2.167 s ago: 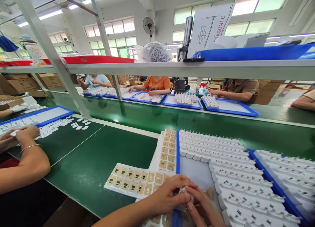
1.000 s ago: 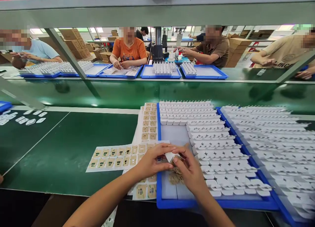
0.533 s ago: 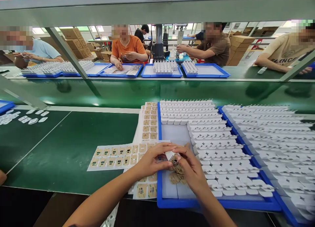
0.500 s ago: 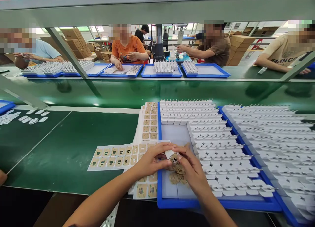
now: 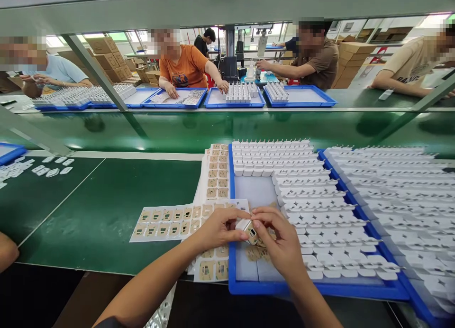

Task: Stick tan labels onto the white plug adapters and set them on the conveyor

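Note:
My left hand (image 5: 218, 229) and my right hand (image 5: 280, 242) meet over the near left corner of a blue tray (image 5: 313, 290). Together they pinch a small white charger housing (image 5: 246, 228), its port end turned toward me. Rows of the same white housings (image 5: 313, 209) fill most of the tray. Sheets of tan stickers (image 5: 170, 222) lie on the green belt just left of my left hand. A few loose tan stickers (image 5: 256, 253) rest on the tray floor under my fingers.
A second blue tray of white housings (image 5: 398, 186) sits at the right. Loose white parts (image 5: 42, 167) lie far left, beside a co-worker's arm (image 5: 7, 252). Across the green conveyor (image 5: 213, 129), several people work at blue trays. A metal shelf beam (image 5: 227, 5) runs overhead.
The view tilted down from the shelf to the tray. My hands stayed together on the white housing and turned it slightly. The person in orange opposite reached an arm out to a tray.

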The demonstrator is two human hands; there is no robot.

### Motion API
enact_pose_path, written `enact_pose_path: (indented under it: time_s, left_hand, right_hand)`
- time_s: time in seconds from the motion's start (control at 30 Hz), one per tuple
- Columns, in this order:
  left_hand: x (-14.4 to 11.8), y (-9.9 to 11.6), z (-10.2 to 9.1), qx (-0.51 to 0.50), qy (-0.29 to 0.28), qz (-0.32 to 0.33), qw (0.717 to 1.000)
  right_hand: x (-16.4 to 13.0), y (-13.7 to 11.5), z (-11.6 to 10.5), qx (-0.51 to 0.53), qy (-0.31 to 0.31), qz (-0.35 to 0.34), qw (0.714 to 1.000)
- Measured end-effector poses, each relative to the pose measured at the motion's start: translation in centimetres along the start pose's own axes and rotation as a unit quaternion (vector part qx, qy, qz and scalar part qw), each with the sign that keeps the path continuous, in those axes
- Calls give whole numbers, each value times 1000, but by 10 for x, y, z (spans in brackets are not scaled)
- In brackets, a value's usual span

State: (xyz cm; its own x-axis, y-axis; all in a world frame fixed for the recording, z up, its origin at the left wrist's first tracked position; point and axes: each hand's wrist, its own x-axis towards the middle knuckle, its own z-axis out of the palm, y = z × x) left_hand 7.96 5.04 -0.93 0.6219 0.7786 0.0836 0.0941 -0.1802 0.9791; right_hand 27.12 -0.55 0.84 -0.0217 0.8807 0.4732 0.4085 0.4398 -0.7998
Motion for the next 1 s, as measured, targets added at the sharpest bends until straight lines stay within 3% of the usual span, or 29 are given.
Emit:
enact_pose_path:
  time_s: [0.1,0.17,0.27,0.33,0.4,0.47,0.6,0.7,0.83,1.0]
  left_hand:
    - [-1,-1,0,-74,-30,-48,996]
    - [-1,-4,1,-132,-27,-65,989]
    - [0,-10,2,-179,18,-62,982]
    - [1,-15,1,-184,36,-63,980]
    - [2,-16,-4,-164,57,-59,983]
    - [4,-13,-14,-113,113,-32,987]
    - [4,4,-46,-44,284,54,956]
    - [-6,9,-80,-31,351,67,934]
    - [-38,-14,-132,47,410,3,911]
    - [-80,-54,-191,152,449,-74,878]
  right_hand:
    - [-4,-1,0,-16,27,-79,996]
    - [-7,1,-1,26,47,-87,995]
    - [-8,5,-1,79,147,5,986]
    - [-7,9,-1,52,188,74,978]
    - [-4,12,0,-17,160,91,983]
    - [0,16,2,-101,109,60,987]
    - [3,24,7,-222,57,-7,973]
    - [0,29,12,-224,-1,-13,975]
    - [-5,35,18,-221,-77,-3,972]
    - [-7,40,21,-214,-109,-8,971]
